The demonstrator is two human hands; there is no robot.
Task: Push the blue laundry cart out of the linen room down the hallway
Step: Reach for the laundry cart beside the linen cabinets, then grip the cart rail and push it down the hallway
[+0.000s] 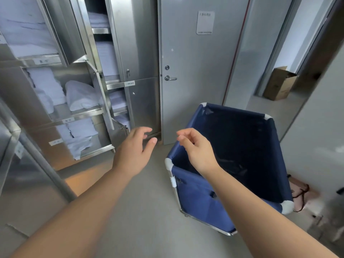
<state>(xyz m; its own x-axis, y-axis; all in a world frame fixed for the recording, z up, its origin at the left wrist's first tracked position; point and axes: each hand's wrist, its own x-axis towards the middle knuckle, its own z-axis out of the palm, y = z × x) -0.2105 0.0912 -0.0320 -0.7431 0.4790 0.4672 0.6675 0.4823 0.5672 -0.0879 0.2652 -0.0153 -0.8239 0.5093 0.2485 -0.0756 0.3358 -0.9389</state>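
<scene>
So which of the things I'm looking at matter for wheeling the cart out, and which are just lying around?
Part of the job:
- blue laundry cart, empty, not yet held
- left hand and right hand, both open, no grip on the cart
- closed grey door

Just lying about:
- folded linens in the steel cabinets
- cardboard box
- bag on the floor beside the cart

Matt navy cloth laundry cart (202,200) on a shiny metal frame; brushed, glossy steel cabinets (141,53) hold soft white folded cloth linens (80,95).
</scene>
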